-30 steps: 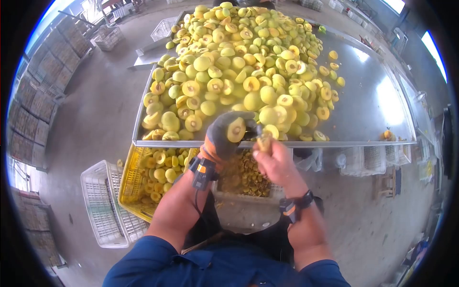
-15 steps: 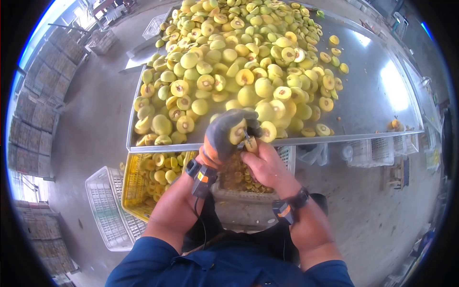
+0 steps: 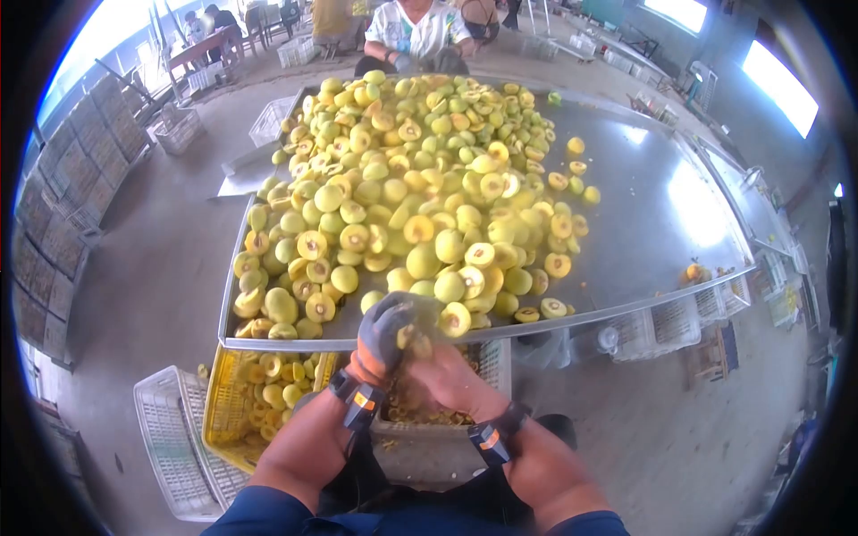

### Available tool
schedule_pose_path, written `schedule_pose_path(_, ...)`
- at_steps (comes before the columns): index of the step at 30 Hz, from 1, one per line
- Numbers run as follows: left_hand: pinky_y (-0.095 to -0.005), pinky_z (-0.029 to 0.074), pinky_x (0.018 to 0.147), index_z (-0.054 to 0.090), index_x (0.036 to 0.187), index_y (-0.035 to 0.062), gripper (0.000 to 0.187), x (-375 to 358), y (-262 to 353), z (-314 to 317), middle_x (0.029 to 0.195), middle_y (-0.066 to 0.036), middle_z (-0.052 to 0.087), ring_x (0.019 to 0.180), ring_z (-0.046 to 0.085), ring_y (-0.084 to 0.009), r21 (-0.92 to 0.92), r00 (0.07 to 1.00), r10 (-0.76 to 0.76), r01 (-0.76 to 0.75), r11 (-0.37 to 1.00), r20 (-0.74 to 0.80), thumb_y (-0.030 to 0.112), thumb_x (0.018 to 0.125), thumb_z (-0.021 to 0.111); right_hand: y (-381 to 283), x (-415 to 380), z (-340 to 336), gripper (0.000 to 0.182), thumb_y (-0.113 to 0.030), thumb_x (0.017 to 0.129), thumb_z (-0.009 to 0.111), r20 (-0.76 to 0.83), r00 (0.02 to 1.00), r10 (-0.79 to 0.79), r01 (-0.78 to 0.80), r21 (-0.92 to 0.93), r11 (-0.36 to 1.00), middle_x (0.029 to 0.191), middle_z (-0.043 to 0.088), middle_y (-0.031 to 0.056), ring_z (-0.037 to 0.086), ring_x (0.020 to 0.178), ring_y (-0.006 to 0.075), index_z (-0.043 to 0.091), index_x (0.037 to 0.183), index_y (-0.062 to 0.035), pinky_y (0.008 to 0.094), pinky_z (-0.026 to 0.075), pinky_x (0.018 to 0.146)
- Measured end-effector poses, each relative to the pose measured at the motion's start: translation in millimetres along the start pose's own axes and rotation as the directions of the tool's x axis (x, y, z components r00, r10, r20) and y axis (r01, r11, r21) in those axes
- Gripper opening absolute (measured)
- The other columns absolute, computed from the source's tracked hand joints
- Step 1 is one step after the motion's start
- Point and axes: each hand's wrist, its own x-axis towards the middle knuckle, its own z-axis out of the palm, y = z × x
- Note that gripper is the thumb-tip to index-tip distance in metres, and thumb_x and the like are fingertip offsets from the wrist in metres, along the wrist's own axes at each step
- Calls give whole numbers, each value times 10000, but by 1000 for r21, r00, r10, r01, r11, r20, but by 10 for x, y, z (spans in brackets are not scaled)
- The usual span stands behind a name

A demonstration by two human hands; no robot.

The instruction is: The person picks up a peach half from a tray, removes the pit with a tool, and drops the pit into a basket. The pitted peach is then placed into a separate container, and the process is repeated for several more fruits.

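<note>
My left hand, in a dark grey and orange glove, is closed around a halved peach, blurred by motion. My bare right hand is brought up against it, fingers curled. The small metal-tipped tool in my right hand is smeared now; it shows better in the earlier view. Both hands are at the near edge of a metal table, over the crates. Just beyond them lies a large heap of peaches, many halved with pits showing.
Below the table's edge stand a yellow crate of peach halves and a pale crate with small brownish pieces. White crates stand at left. Across the table sits another person, with gloved hands near the far edge.
The view has tilted up, bringing the far side of the room and the person opposite into sight. My hands remain together; the peach half and tool between them have become blurred.
</note>
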Motion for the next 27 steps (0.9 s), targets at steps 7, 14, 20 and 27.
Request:
schedule_pose_path(7, -366, 581, 869, 692, 1232, -38, 314, 38, 180, -8, 1058, -133, 745, 995, 719, -236, 55, 990, 129, -132, 990, 52, 163, 994, 655, 9, -55, -44, 76, -125, 1011, 589, 45, 995, 89, -95, 176, 980, 780, 634, 59, 606, 592, 183, 596, 1022, -50, 372, 486, 530)
schedule_pose_path(14, -460, 586, 863, 681, 1262, -11, 454, -76, -326, 99, 1134, -232, 710, 991, 700, -426, 422, 969, 201, -123, 898, -146, 9, 808, 676, 165, 34, 38, 259, -125, 967, 605, -93, 970, -223, 164, -426, 890, 1031, 727, 278, 702, 1009, 453, 619, 1152, 55, 464, 542, 909)
schedule_pose_path(20, -489, 572, 878, 684, 1256, -8, 444, -101, -339, 118, 1100, -221, 706, 997, 688, -421, 449, 956, 248, -156, 880, -154, 20, 812, 680, 117, -28, 61, 267, -129, 977, 604, -77, 987, -140, 106, -340, 934, 1017, 735, 223, 700, 960, 374, 630, 1184, 38, 458, 544, 878)
schedule_pose_path(27, -457, 585, 858, 711, 1175, -22, 325, -61, -289, 119, 1080, -219, 727, 972, 712, -407, 267, 961, 216, -165, 950, -174, 28, 858, 659, 135, -27, 56, 267, -133, 972, 621, -47, 979, -200, 178, -285, 942, 987, 740, 200, 701, 923, 290, 633, 1135, 78, 402, 542, 882)
